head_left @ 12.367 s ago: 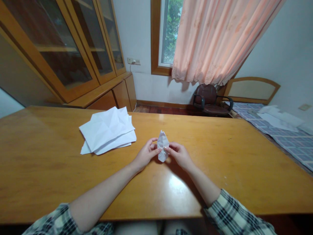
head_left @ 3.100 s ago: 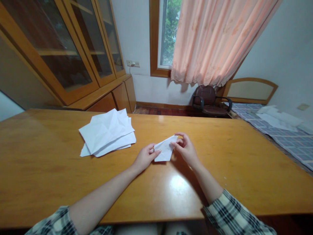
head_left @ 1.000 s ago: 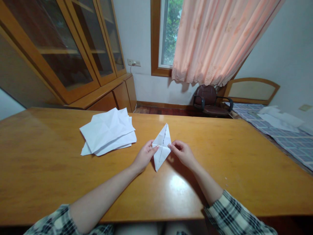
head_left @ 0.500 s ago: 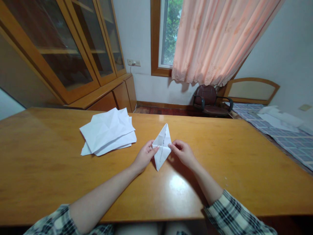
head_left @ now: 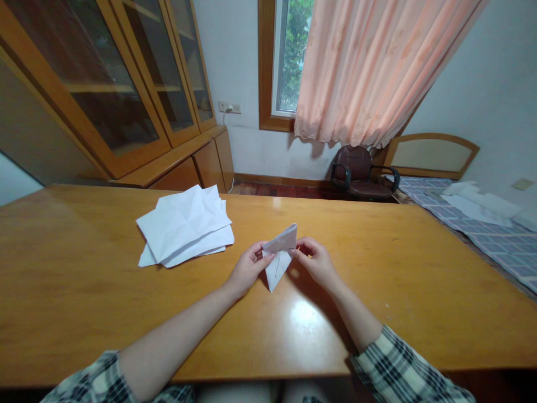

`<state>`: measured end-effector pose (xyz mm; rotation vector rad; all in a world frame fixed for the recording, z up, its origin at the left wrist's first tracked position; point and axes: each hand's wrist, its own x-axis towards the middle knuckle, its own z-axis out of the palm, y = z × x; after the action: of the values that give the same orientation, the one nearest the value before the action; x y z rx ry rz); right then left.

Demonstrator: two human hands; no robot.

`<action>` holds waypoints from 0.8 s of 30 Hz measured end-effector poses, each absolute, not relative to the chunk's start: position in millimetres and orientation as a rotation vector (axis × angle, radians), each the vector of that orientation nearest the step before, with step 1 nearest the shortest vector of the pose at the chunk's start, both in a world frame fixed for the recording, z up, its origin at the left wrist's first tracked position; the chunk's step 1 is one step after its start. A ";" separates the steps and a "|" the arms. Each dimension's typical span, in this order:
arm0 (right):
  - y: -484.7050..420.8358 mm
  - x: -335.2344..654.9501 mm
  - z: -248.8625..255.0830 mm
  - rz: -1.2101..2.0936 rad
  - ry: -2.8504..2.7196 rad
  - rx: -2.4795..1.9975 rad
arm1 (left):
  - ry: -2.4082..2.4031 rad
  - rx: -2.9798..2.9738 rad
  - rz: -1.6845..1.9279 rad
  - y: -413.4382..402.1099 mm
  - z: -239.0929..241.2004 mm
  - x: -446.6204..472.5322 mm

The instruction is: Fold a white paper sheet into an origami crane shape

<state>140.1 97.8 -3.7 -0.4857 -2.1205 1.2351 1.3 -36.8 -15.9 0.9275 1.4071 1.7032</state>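
A small folded piece of white paper (head_left: pixel 278 258) is held just above the wooden table (head_left: pixel 377 268), its lower point aimed toward me. My left hand (head_left: pixel 250 266) pinches its left corner between thumb and fingers. At the right corner my right hand (head_left: pixel 316 262) pinches it the same way. The upper flap is bent back and down along the middle crease. Both forearms reach in from the bottom of the view, with plaid sleeves pushed up.
A loose pile of creased white sheets (head_left: pixel 184 230) lies on the table to the left of my hands. Behind the table stand a glass-fronted wooden cabinet (head_left: pixel 113 84), a dark office chair (head_left: pixel 359 171) and a bed with a checked cover (head_left: pixel 482 224).
The upright kite shape of half a second ago has changed: its upper point has folded down toward the far right. Both hands stay at the same corners.
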 end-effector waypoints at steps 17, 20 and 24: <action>60.2 140.3 2.1 0.452 -2.083 -0.136 | 1.482 1.396 1.691 -45.6 -16.1 14.3; 55.8 138.0 0.6 0.310 -2.130 -0.046 | 1.428 1.270 1.706 -46.7 -14.4 18.1; 51.2 134.8 0.3 0.309 -2.282 0.045 | 1.491 1.043 1.760 -45.6 -11.6 18.5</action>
<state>134.8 51.2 0.3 0.0445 -2.2822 0.3089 18.5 -45.6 -11.6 1.0429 1.4907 1.7603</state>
